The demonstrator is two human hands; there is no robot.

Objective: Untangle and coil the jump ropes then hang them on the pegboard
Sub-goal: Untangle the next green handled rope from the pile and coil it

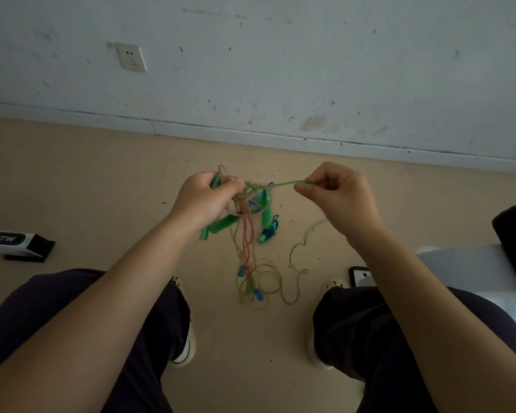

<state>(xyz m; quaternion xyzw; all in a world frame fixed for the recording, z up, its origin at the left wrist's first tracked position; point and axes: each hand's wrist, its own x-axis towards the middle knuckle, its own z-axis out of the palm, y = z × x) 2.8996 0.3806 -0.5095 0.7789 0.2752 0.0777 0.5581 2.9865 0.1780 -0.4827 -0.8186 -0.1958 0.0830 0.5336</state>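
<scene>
A tangle of jump ropes (245,201) hangs between my knees over the floor. My left hand (204,198) grips the knot together with a green handle (219,228) that sticks out below the palm. My right hand (337,195) pinches a green rope strand (280,183) stretched taut from the knot. A second green handle (265,216) and a blue-and-white patterned piece (255,204) dangle in the tangle. Orange and green loops (251,272) with small blue pieces trail down to the floor. No pegboard is in view.
A beige floor (102,180) meets a scuffed white wall with a socket (130,57). A white and black box (12,241) lies at the left. A dark-framed panel (361,277) and a white surface (465,263) are at the right. My shoes flank the ropes.
</scene>
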